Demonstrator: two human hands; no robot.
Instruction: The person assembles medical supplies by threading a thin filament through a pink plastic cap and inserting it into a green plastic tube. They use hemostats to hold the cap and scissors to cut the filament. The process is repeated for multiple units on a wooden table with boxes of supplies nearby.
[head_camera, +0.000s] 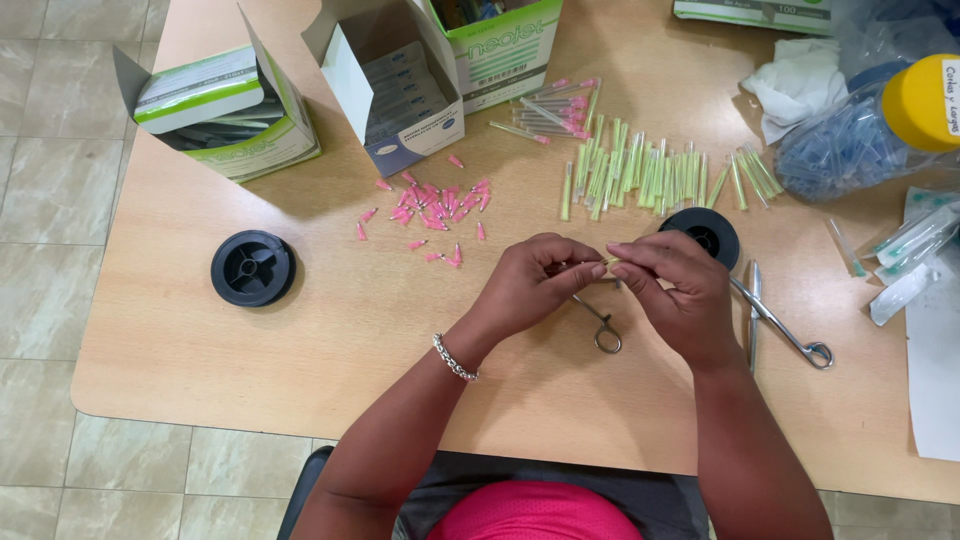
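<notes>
- The left hand (528, 285) and the right hand (672, 285) meet over the middle of the counter (330, 330), fingertips nearly touching.
- Between them sits a small pale yellow-green needle piece (608, 262); the right grip is pressed together on it with thumb and forefinger, and the left grip pinches its other end, though the left fingers hide how much of it they cover.
- Slim metal forceps (603, 325) show just below the left hand, the ring handle lying on the counter; whether the left hand is touching them cannot be told.
- A second pair of metal forceps (780, 325) lies just right of the right hand.
- A black spool (703, 232) rests behind the right hand, another black spool (253, 267) well apart to the left.
- Scattered pink caps (435, 212) lie beyond the left hand, and a row of green capped needles (650, 178) beyond the right.
- Open cardboard boxes (400, 90) stand at the far edge.
</notes>
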